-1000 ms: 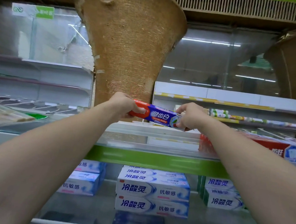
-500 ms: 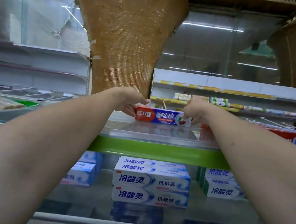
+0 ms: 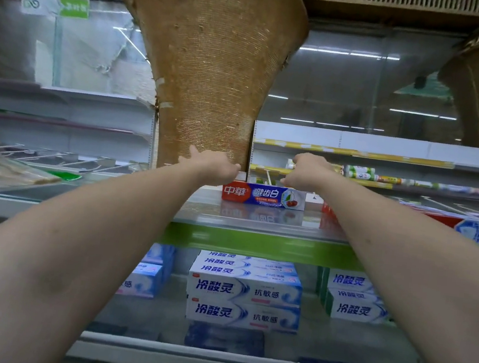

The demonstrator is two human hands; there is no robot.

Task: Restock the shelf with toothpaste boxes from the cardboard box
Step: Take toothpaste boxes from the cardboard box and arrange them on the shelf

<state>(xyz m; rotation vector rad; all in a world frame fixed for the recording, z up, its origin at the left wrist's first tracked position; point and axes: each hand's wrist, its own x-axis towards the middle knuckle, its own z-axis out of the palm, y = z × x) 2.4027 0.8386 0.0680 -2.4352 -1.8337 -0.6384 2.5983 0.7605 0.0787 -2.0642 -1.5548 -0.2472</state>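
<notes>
Closest in, the lower shelf [image 3: 333, 340] is already carrying stock: a centre stack of white-and-blue boxes [image 3: 244, 300], a shorter pile to the right [image 3: 353, 300] and another to the left [image 3: 146, 275], with bare shelf showing between them. Up over the green edge strip [image 3: 254, 244] to the glass shelf [image 3: 198, 206], and there's the one that matters: a red-and-blue toothpaste box [image 3: 264, 195] standing on its long edge, label out, squarely on the glass. The left hand [image 3: 210, 162] sits just over its left end and the right hand [image 3: 309, 172] just over and behind its right end, both with fingers loosely curled downward. I can't tell whether the fingertips are on the carton or just clear of it. Looks to me like this box is as good as placed. Beside it to the right lies a red carton [image 3: 428, 220], and wide stretches of glass sit unfilled on the left, so plenty remains to be done. The cardboard box is out of view. Behind rises a woven brown column [image 3: 210, 71], and beyond it far shelves [image 3: 384, 185] with a few rolls.
</notes>
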